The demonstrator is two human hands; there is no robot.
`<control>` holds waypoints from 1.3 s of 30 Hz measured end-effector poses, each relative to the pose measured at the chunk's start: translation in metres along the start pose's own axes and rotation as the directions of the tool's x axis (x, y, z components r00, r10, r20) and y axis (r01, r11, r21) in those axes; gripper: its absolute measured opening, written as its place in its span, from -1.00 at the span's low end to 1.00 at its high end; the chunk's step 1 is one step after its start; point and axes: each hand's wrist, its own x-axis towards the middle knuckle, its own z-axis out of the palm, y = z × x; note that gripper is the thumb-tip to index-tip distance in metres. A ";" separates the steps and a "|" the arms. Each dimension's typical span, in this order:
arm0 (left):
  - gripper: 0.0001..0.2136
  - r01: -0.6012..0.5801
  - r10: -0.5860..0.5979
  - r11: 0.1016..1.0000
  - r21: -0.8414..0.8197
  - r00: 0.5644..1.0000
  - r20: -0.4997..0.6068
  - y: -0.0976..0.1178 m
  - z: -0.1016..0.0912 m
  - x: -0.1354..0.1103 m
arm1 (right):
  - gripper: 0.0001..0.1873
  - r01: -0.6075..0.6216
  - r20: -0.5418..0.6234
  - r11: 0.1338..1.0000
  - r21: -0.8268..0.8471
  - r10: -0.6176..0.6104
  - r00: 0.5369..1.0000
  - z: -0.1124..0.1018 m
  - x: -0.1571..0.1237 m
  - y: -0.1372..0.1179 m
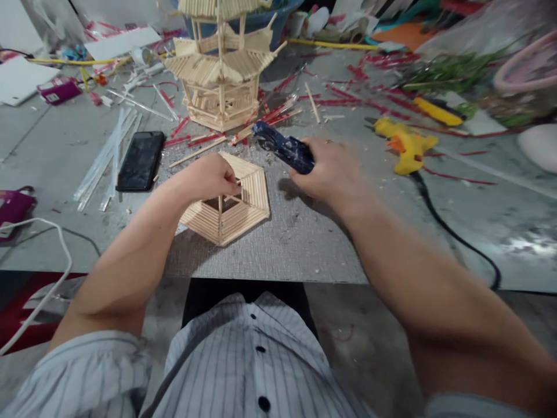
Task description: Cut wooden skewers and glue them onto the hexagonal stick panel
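Note:
My left hand (213, 177) is closed in a pinch over the central opening of a six-sided frame of wooden sticks (252, 194). A thin wooden stick (232, 198) shows at its fingertips, partly hidden by the hand. The frame lies on the table near its front edge, built of rows of pale sticks sloping round the opening. To the right of it, my right hand (326, 168) grips a dark blue, pliers-like hand tool (285, 150), held above the table and pointing left. Part of that tool is covered by the fingers.
Behind the frame stands a tiered stick pagoda (221, 69). A black phone (141, 161) and clear glue sticks (104, 154) lie left. On the right rests a yellow glue gun (404, 145) with a black cord, near a yellow cutter (439, 110). Red scraps litter the grey table (313, 249).

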 end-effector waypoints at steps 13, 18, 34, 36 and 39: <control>-0.81 0.031 -0.051 0.996 0.084 0.966 0.252 0.015 0.000 -0.002 | -0.51 -0.032 0.040 0.999 0.000 0.032 0.999 -0.004 -0.001 -0.005; -0.79 -0.044 0.018 0.996 0.081 0.958 0.288 0.014 0.000 -0.003 | -0.49 0.009 -0.008 1.000 -0.004 -0.009 1.000 0.002 -0.002 0.000; -0.84 0.112 -0.225 0.954 0.277 0.878 0.423 0.044 -0.013 -0.006 | -0.49 0.014 -0.029 0.996 0.085 -0.012 1.000 0.005 -0.002 0.003; -0.85 0.117 -0.222 0.958 0.261 0.880 0.420 0.042 -0.012 -0.006 | -0.50 0.010 -0.027 0.997 0.082 -0.008 1.000 0.005 -0.002 0.003; -0.85 0.118 -0.203 0.968 0.223 0.889 0.411 0.037 -0.010 -0.005 | -0.50 -0.002 -0.008 0.997 0.074 0.003 1.000 0.003 -0.002 0.002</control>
